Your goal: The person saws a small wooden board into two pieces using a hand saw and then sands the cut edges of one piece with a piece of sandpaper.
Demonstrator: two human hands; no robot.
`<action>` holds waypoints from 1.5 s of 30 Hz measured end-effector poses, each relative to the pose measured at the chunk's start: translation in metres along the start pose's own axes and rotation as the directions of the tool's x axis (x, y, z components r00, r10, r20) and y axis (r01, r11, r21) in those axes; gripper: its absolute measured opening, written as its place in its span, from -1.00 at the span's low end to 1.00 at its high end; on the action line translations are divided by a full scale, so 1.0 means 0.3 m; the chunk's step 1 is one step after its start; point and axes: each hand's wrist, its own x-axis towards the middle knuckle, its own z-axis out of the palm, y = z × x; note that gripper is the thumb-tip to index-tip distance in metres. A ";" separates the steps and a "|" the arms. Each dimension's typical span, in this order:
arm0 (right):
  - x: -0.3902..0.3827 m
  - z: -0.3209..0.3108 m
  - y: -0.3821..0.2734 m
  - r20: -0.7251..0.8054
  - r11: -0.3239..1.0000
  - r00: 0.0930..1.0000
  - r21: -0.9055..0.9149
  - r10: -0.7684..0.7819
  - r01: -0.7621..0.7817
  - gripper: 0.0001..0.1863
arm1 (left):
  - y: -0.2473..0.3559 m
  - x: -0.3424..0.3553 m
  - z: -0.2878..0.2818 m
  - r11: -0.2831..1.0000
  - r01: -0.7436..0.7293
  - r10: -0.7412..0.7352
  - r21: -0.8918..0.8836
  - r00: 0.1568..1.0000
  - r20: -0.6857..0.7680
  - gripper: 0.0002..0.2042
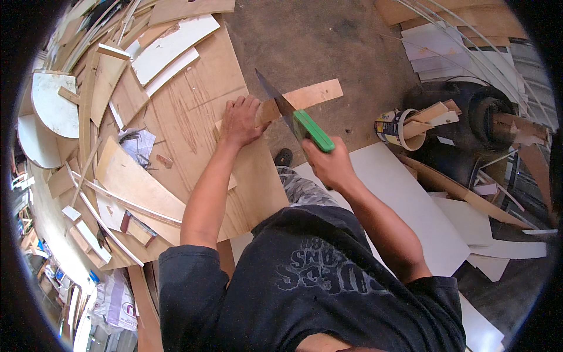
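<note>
My left hand (239,120) presses down on a short light wooden strip (316,91) at the edge of the plywood worktop (205,170), its fingers curled over the wood and the strip jutting out past the edge. My right hand (328,164) is closed on the green handle (312,130) of a hand saw (275,94). The dark blade crosses the strip just right of my left fingers, its tip pointing up and away from me.
Wood offcuts and white curved panels (54,104) pile along the worktop's left. To the right are a bucket of wood scraps (413,138), a black rounded object (446,100) and white sheets (404,199) on the floor. My shoe (283,157) shows below the worktop's edge.
</note>
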 end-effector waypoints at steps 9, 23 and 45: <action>-0.009 -0.006 0.076 -0.018 0.997 0.997 -0.010 -0.078 0.078 -0.64 | -0.015 0.008 0.013 0.999 -0.035 0.034 -0.017 0.996 -0.077 -0.46; -0.116 -0.018 0.069 -0.002 0.998 1.000 0.063 0.014 -0.014 -0.66 | -0.009 0.016 0.018 0.999 -0.010 0.010 -0.031 1.000 -0.006 -0.41; -0.194 -0.060 0.133 -0.012 0.996 1.000 0.089 -0.014 0.015 -0.63 | -0.003 0.012 -0.003 0.997 -0.073 0.073 0.003 0.997 -0.007 -0.46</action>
